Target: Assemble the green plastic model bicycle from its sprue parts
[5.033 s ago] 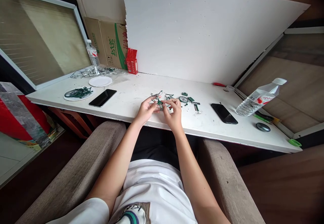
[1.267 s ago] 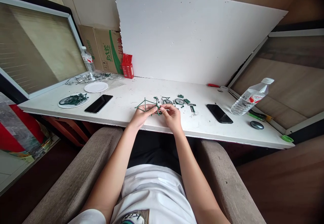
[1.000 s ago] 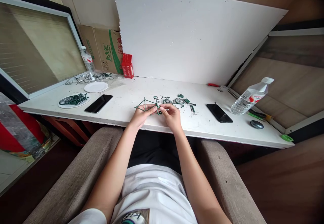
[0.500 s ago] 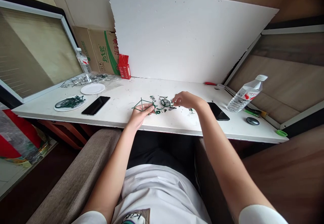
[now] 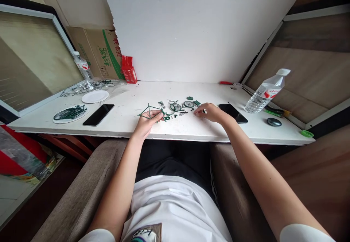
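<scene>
The green frame (image 5: pixel 150 111), a thin wire-like model part with triangle shapes, is at the front middle of the white table (image 5: pixel 136 123), and the left hand (image 5: pixel 147 120) holds it with the fingers closed on its right end, the rest of the frame pointing to the left just above the table surface. The right hand (image 5: pixel 210 112) is well apart from the left one, more to the right; its fingertips are pinched together on a very small part (image 5: pixel 203 111), too small to say what it is. Between the two hands lie the loose green pieces (image 5: pixel 179 107), among them two small round wheels, spread on the table. Just beside the right hand, on its far side, a black phone (image 5: pixel 233 112) lies flat. Further right a clear water bottle (image 5: pixel 264 91) stands tilted against the wall panel, and near it is a dark round object (image 5: pixel 273 122) and a green cap (image 5: pixel 307 133) at the table corner. On the left of the frame lies a second black phone (image 5: pixel 98 109), then a plate with green parts (image 5: pixel 70 113), an empty white plate (image 5: pixel 94 96), and behind them a small bottle (image 5: pixel 82 66), a cardboard box (image 5: pixel 95 53) and a red packet (image 5: pixel 129 69). A big white board (image 5: pixel 191 30) leans behind the table.
</scene>
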Demonstrator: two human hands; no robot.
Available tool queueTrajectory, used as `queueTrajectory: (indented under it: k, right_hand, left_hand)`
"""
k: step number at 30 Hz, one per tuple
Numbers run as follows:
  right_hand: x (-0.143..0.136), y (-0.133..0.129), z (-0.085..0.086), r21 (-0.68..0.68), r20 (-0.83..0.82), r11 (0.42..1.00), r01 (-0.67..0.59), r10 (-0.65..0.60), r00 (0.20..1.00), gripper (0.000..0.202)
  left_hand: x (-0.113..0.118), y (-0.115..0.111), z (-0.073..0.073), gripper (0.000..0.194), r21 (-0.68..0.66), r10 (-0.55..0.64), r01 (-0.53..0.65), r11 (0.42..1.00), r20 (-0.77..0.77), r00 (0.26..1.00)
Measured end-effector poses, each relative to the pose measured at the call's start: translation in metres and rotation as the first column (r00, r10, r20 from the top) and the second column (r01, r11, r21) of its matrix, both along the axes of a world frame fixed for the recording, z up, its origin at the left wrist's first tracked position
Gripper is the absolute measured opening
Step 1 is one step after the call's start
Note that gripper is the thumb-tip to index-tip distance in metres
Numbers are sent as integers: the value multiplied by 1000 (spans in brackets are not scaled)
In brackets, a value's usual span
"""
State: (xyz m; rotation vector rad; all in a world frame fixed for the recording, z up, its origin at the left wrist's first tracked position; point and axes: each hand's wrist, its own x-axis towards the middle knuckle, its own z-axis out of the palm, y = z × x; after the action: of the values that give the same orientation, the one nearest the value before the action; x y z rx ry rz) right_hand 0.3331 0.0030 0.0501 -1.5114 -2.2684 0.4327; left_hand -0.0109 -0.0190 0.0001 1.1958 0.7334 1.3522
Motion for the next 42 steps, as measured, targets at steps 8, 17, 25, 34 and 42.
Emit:
queueTrajectory:
  k: [8, 17, 25, 34, 42]
  right_hand:
    - [-2, 7, -16, 140, 69, 990, -31, 22, 997, 16]
    - [-12, -3, -3, 53, 113, 999, -10, 4, 994, 18]
    - [-13, -2, -9, 105, -33, 994, -40, 44, 998, 15]
    - [-14, 2, -16, 108, -1, 994, -3, 3, 1000, 16]
    - [-13, 6, -22, 143, 58, 990, -18, 10, 998, 17]
  left_hand:
    - [2, -2, 2, 36, 10, -7, 7, 1000, 0, 1000]
    - [1, -2, 0, 33, 32, -9, 10, 999, -23, 1000]
    - [1, -3, 0, 34, 41, -10, 11, 999, -14, 1000]
    - [1, -4, 1, 34, 44, -3, 4, 999, -14, 1000]
    - [0, -3, 0, 36, 42, 6, -5, 999, -25, 1000]
